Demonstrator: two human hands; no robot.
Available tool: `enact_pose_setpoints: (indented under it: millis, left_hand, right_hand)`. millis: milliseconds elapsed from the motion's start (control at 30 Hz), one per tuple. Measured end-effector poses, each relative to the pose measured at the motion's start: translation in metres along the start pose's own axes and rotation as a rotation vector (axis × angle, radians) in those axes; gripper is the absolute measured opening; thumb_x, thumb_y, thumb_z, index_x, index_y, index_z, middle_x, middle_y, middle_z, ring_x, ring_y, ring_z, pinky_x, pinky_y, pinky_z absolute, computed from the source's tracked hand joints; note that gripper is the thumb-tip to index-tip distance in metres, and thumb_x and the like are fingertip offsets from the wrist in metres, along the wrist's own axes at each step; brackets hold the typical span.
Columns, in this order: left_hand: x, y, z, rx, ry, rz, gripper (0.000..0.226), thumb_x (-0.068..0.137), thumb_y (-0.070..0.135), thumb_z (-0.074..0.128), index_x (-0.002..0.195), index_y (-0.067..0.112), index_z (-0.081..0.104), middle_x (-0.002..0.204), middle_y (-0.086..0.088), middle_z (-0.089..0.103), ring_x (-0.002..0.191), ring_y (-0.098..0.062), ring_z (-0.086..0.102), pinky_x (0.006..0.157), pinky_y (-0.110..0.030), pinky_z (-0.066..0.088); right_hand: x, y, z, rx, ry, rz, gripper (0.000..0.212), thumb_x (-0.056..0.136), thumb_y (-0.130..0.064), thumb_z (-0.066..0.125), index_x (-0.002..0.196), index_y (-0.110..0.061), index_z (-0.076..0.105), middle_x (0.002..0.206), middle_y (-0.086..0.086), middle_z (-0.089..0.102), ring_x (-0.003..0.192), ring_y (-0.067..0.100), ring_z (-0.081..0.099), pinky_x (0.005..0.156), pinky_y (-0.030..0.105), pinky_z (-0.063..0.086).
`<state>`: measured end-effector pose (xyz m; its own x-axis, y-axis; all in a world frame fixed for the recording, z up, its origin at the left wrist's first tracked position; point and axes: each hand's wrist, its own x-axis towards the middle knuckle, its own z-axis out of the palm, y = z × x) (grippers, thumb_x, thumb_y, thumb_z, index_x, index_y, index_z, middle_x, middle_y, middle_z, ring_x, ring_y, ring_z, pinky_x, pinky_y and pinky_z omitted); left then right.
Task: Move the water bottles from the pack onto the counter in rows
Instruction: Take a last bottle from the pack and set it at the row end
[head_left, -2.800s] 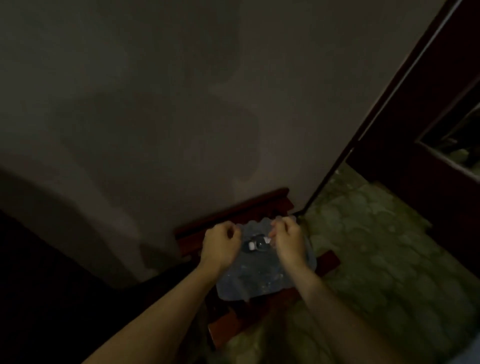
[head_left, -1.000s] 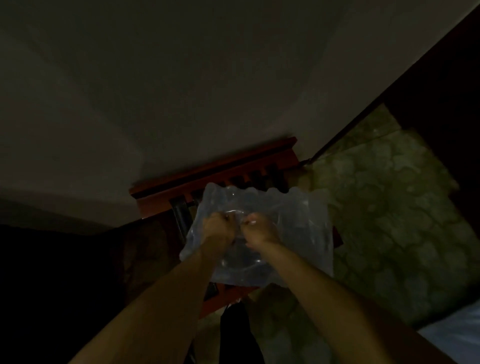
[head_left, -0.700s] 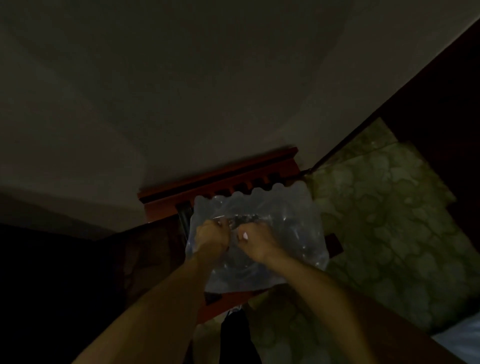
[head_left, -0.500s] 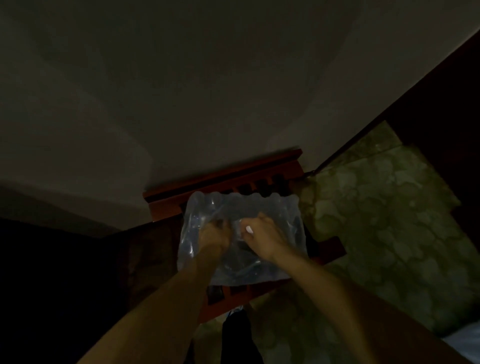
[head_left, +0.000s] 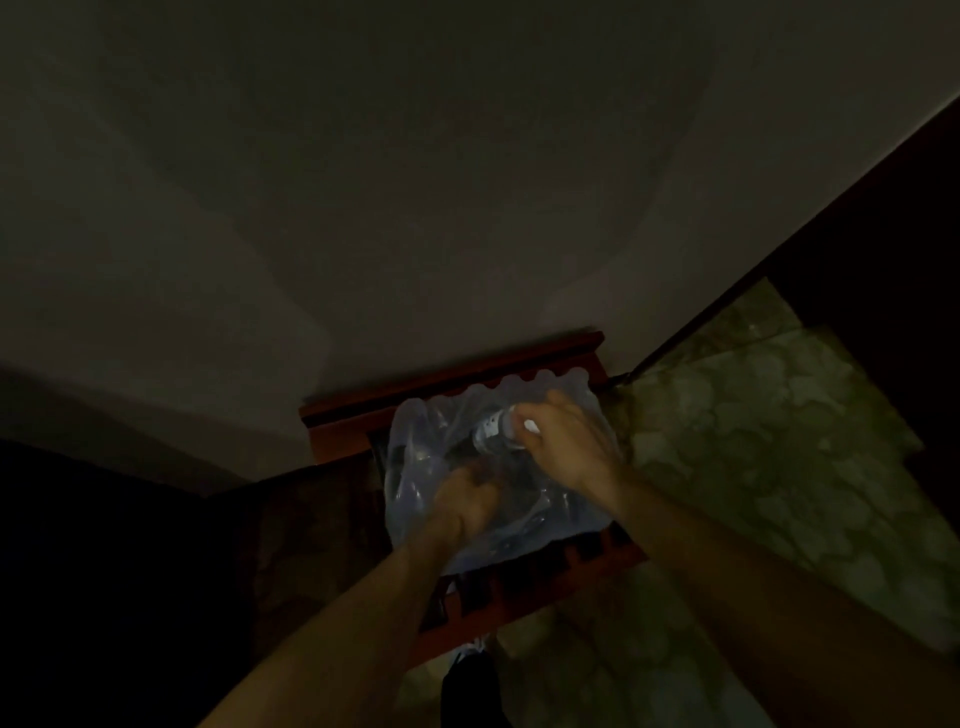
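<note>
1. The room is very dim. A plain pale wall (head_left: 415, 182) fills the upper part of the view, and its lower left falls into near-black shadow.
2. Against the foot of that wall stands a red-brown wooden stand (head_left: 447, 387) with a slatted front edge showing below the pack. You cannot tell from here whether it is a chair or a low rack.
3. To the right the floor (head_left: 753, 467) is mottled green stone. A dark frame (head_left: 883, 218) runs diagonally up the right edge.
4. The pack (head_left: 415, 499) of water bottles sits on the stand, wrapped in cloudy clear plastic with a scalloped far edge. Individual bottles inside are hard to make out.
5. Your left hand (head_left: 467, 501) is low on the near middle of the pack, fingers curled in and bunched into the wrap. It is blurred, so you cannot tell exactly what the fingertips pinch.
6. Your right hand (head_left: 569, 447) is higher and further back, over the pack's far right part. Its fingers are wrapped around the top of a bottle (head_left: 493, 431), whose pale neck end pokes out to the left of the knuckles.
7. That bottle is tilted, its top toward the right hand and its body running down-left into the wrap. Its lower part is lost in the plastic.
8. Both forearms reach in from the bottom edge, bare, converging on the pack.
</note>
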<state>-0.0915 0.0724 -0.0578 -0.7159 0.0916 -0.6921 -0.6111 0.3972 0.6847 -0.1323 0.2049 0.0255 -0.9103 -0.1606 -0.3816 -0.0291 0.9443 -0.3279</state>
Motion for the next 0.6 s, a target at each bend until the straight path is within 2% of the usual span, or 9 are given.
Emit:
enact_pose_setpoints:
  millis: [67,167,233,300,400,467,533,600]
  left_hand:
    - [-0.005,0.006,-0.002,0.041,-0.008,0.031,0.031,0.097,0.014,0.051,0.125,0.005,0.062,0.12,-0.018,0.068,0.111,-0.033,0.064,0.096,-0.04,0.053]
    - [-0.015,0.017,-0.015,0.197,0.104,0.12,0.031,0.097,0.026,0.056,0.122,0.008,0.06,0.116,-0.013,0.068,0.108,-0.028,0.065,0.091,-0.037,0.053]
    - [-0.024,0.026,-0.026,0.266,0.18,0.213,0.048,0.092,0.033,0.063,0.133,0.01,0.05,0.129,-0.01,0.06,0.117,-0.027,0.058,0.099,-0.039,0.049]
    - [-0.037,0.036,-0.037,0.356,0.207,0.328,0.069,0.087,0.044,0.066,0.143,0.013,0.039,0.141,-0.006,0.047,0.127,-0.025,0.049,0.104,-0.036,0.043]
    - [-0.059,0.05,-0.051,0.416,0.225,0.475,0.082,0.083,0.053,0.067,0.148,0.018,0.033,0.144,-0.003,0.041,0.131,-0.024,0.043,0.104,-0.037,0.042]
    - [-0.075,0.058,-0.063,0.378,0.226,0.552,0.083,0.082,0.052,0.069,0.15,0.021,0.032,0.147,-0.001,0.039,0.133,-0.023,0.039,0.108,-0.039,0.041]
    - [-0.092,0.068,-0.078,0.344,0.216,0.596,0.081,0.081,0.05,0.071,0.149,0.024,0.034,0.145,0.0,0.041,0.134,-0.022,0.039,0.11,-0.04,0.04]
    - [-0.109,0.075,-0.097,0.325,0.224,0.646,0.079,0.08,0.048,0.073,0.147,0.025,0.037,0.141,-0.001,0.046,0.131,-0.022,0.04,0.109,-0.037,0.039]
  right_hand:
    - [-0.005,-0.003,-0.011,-0.003,0.002,-0.034,0.025,0.099,-0.029,0.047,0.114,-0.018,0.064,0.121,0.01,0.052,0.106,0.028,0.055,0.084,0.033,0.046]
    - [-0.012,-0.009,-0.032,-0.067,-0.001,-0.074,0.022,0.097,-0.034,0.05,0.108,-0.021,0.064,0.116,0.006,0.054,0.104,0.026,0.055,0.083,0.034,0.047]
    - [-0.017,-0.017,-0.048,-0.049,-0.019,-0.068,0.015,0.096,-0.037,0.051,0.101,-0.027,0.061,0.113,0.004,0.055,0.102,0.025,0.055,0.086,0.041,0.05]
    - [-0.023,-0.026,-0.063,-0.06,-0.022,-0.068,0.011,0.095,-0.039,0.052,0.097,-0.031,0.059,0.107,0.003,0.055,0.099,0.025,0.056,0.085,0.042,0.051]
    - [-0.034,-0.045,-0.087,-0.085,0.013,-0.121,0.01,0.095,-0.037,0.051,0.094,-0.03,0.058,0.101,0.0,0.06,0.095,0.024,0.059,0.084,0.043,0.051]
    - [-0.045,-0.061,-0.104,-0.103,0.045,-0.17,0.008,0.096,-0.035,0.05,0.099,-0.029,0.055,0.102,0.0,0.061,0.097,0.025,0.059,0.085,0.044,0.05]
    - [-0.058,-0.078,-0.123,-0.091,0.098,-0.199,0.02,0.096,-0.035,0.051,0.114,-0.029,0.051,0.11,0.002,0.061,0.098,0.024,0.059,0.083,0.041,0.051]
    - [-0.071,-0.098,-0.141,-0.025,0.159,-0.223,0.028,0.093,-0.038,0.054,0.119,-0.033,0.044,0.107,-0.002,0.06,0.089,0.018,0.061,0.071,0.034,0.05]
